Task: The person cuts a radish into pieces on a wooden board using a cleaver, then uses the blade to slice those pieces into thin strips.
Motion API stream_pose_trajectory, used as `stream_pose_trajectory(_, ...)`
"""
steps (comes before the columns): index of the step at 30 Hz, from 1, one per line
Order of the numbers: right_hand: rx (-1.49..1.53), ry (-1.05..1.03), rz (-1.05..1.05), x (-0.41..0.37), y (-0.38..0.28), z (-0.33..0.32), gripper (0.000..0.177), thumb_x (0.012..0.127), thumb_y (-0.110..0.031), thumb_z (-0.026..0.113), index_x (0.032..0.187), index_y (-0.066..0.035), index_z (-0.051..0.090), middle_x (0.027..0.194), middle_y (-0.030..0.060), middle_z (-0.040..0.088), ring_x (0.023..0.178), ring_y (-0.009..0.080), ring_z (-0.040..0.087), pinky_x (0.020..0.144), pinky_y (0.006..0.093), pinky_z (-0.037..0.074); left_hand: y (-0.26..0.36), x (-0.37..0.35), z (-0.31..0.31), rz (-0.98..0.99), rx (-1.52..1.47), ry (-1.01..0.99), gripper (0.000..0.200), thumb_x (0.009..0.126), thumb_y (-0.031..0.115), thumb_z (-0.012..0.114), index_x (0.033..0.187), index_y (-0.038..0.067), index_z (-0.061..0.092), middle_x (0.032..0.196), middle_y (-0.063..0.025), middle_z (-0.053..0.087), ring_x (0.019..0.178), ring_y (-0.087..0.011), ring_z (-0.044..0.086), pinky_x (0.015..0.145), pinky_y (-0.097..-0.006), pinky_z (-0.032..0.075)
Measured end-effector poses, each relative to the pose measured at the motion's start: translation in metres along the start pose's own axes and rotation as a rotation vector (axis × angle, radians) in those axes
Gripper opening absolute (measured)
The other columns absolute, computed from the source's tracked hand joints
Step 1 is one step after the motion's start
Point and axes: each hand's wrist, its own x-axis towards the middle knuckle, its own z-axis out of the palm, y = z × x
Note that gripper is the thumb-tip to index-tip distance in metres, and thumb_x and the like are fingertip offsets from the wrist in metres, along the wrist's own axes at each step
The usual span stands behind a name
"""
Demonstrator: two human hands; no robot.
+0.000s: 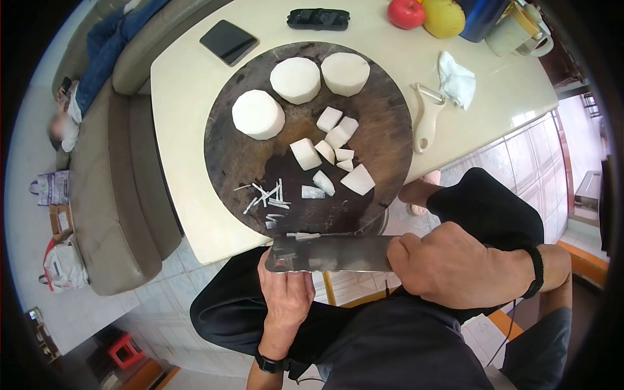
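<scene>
My right hand [455, 266] is closed around the handle of a cleaver [344, 255], its broad blade level at the board's near edge. Behind the blade is my left hand [286, 302], fingers pressed together; their tips and anything in them are hidden. Thin white strips [304, 236] lie along the blade's far edge. On the round dark chopping board [224, 175] are three thick peeled rounds of what looks like white radish [296, 80]. Several cut chunks [305, 154] sit at its middle right, and a small pile of matchstick strips [268, 195] lies near the front left.
A peeler [427, 123] and crumpled white tissue [457, 81] lie right of the board. Behind are a phone [229, 43], a black case [318, 19], a red apple [407, 13], a yellow fruit [444, 17] and a mug [513, 32]. A person lies on the sofa [104, 195] at left.
</scene>
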Motion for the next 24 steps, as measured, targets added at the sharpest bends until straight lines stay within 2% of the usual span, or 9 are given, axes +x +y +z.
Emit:
stream_pose_trajectory(6,0.000,0.033,-0.023,0.011,-0.006,0.006,0.014,0.067,-0.005,0.065,0.071,0.007,0.058,0.064,0.0148,0.059,0.056,0.0260,0.063,0.046,0.0348,0.049,0.004,0.005,0.000,0.003,0.008,0.030,0.046,0.068,-0.011,0.066,0.112,-0.005,0.058,0.109,-0.0251,0.056,0.097,-0.0455,0.054,0.085,-0.0509,0.044)
stream_pose_trajectory(9,0.007,0.071,0.021,0.012,-0.003,0.008,0.013,0.067,-0.003,0.065,0.073,0.006,0.059,0.062,0.0159,0.060,0.058,0.0272,0.066,0.048,0.0353,0.050,0.004,0.007,-0.001,0.019,0.063,0.031,0.040,0.069,-0.008,0.066,0.108,-0.007,0.058,0.107,-0.0231,0.055,0.099,-0.0416,0.054,0.086,-0.0517,0.044)
stream_pose_trajectory(14,0.001,0.051,0.043,0.005,0.004,0.007,0.015,0.067,-0.004,0.065,0.076,0.006,0.059,0.063,0.0181,0.062,0.061,0.0298,0.067,0.050,0.0373,0.051,0.005,0.008,-0.002,-0.004,0.005,0.067,0.034,0.069,-0.013,0.063,0.102,-0.008,0.059,0.106,-0.0242,0.056,0.096,-0.0404,0.056,0.082,-0.0466,0.046)
stream_pose_trajectory(17,0.040,0.063,0.040,0.000,0.005,0.005,0.014,0.067,-0.004,0.065,0.076,0.005,0.058,0.061,0.0176,0.061,0.060,0.0306,0.066,0.050,0.0382,0.051,0.003,0.005,-0.003,-0.015,-0.004,0.022,0.032,0.069,-0.011,0.063,0.101,-0.009,0.060,0.104,-0.0222,0.055,0.096,-0.0397,0.056,0.083,-0.0496,0.046)
stream_pose_trajectory(24,0.046,0.007,0.009,0.001,0.011,-0.004,0.015,0.066,-0.003,0.065,0.076,0.005,0.058,0.061,0.0172,0.061,0.059,0.0310,0.065,0.051,0.0398,0.050,0.000,0.008,-0.004,0.009,-0.004,0.039,0.030,0.070,-0.012,0.062,0.100,-0.010,0.060,0.105,-0.0231,0.056,0.096,-0.0402,0.056,0.083,-0.0494,0.046)
